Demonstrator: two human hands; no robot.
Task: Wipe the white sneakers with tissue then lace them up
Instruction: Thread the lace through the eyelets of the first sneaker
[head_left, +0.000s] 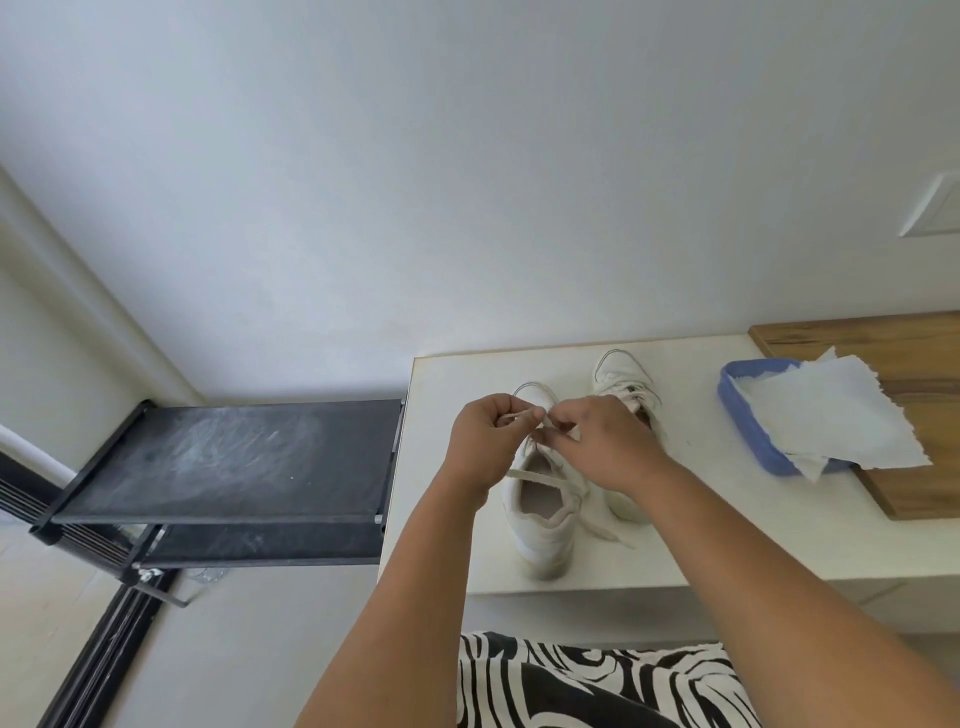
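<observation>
Head view: left hand (485, 436) and right hand (602, 441) each pinch lace (519, 414) above the near sneaker (543, 512), whose length points away along the bench (727, 535).

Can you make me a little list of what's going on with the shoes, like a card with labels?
near sneaker: white sneaker on the white table, being laced
far sneaker: second white sneaker, just right of it
left hand: left hand pinches the lace
right hand: right hand pinches the lace too
tissue: white tissue in a blue tray, on a wooden board
beside table: black rack
</observation>
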